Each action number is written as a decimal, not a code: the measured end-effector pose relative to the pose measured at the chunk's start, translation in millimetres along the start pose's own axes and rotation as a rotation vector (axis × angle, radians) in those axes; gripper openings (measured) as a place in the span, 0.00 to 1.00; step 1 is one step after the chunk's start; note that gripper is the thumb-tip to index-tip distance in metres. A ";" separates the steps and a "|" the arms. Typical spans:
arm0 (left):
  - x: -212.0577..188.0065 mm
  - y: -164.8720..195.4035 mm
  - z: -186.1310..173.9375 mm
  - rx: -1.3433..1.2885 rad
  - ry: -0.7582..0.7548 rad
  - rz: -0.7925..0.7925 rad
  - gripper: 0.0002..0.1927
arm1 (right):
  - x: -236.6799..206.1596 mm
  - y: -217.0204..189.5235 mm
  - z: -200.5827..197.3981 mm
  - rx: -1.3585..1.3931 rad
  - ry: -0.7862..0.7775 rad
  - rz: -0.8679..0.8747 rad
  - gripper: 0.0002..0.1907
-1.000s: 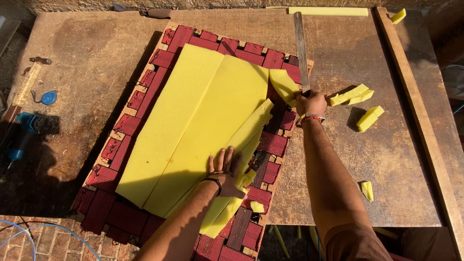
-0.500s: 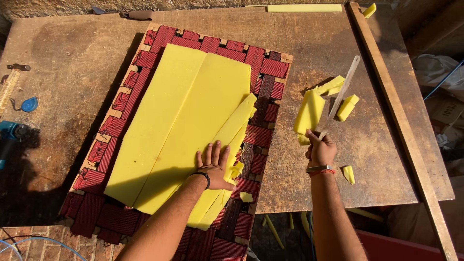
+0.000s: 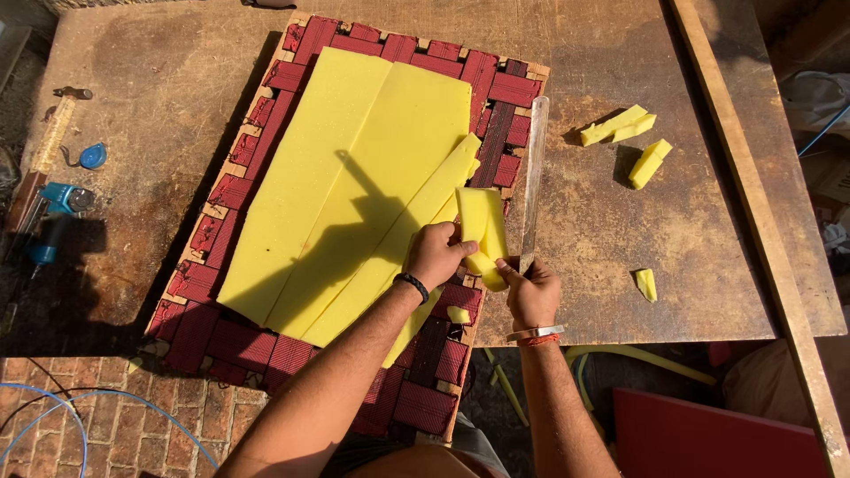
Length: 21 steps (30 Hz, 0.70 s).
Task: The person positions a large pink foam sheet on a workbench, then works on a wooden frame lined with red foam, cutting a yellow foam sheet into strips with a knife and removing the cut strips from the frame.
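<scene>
Yellow foam piece [image 3: 482, 232] sits pinched between your hands at the red woven frame's [image 3: 496, 133] right edge: left hand [image 3: 434, 255] clamped on it, right hand [image 3: 531, 292] gripping it and a long knife [image 3: 534, 177].

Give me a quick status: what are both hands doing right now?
Left hand grips yellow foam offcut. Right hand pinches offcut's lower edge, holding long knife. Foam sheets lie on red webbed frame. Nothing blocking.
</scene>
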<state>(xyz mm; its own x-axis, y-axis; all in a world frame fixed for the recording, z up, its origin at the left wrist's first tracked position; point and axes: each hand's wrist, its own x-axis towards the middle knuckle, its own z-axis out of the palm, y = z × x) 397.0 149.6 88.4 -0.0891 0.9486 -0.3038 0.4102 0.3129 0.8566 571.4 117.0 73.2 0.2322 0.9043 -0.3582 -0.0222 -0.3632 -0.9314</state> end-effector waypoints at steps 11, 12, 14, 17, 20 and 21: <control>-5.4 17.6 51.6 0.047 -0.132 -0.076 0.11 | 17.8 46.0 -67.3 -0.058 0.154 -0.149 0.18; -5.4 16.3 45.6 0.131 -0.064 -0.026 0.11 | 21.6 48.8 -78.1 -0.127 0.196 -0.155 0.15; -8.4 15.5 34.4 0.301 0.078 0.072 0.10 | 26.5 53.7 -98.9 -0.262 0.272 -0.167 0.11; 2.6 -6.8 -81.5 0.182 0.215 -0.210 0.08 | 36.3 33.9 -200.8 -0.072 0.473 -0.313 0.07; -4.3 -34.1 -149.2 0.076 0.031 -0.164 0.10 | 34.6 32.1 -263.7 -0.309 0.488 -0.121 0.12; -4.6 -41.1 -147.0 0.077 -0.019 -0.172 0.11 | 35.4 30.5 -274.0 -0.312 0.479 -0.105 0.11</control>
<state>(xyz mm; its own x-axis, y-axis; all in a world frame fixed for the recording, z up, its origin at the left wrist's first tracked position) 247.1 139.5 115.8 -0.1467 0.8802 -0.4513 0.4588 0.4648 0.7573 845.4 76.6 49.7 0.6336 0.7629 -0.1284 0.2956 -0.3922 -0.8711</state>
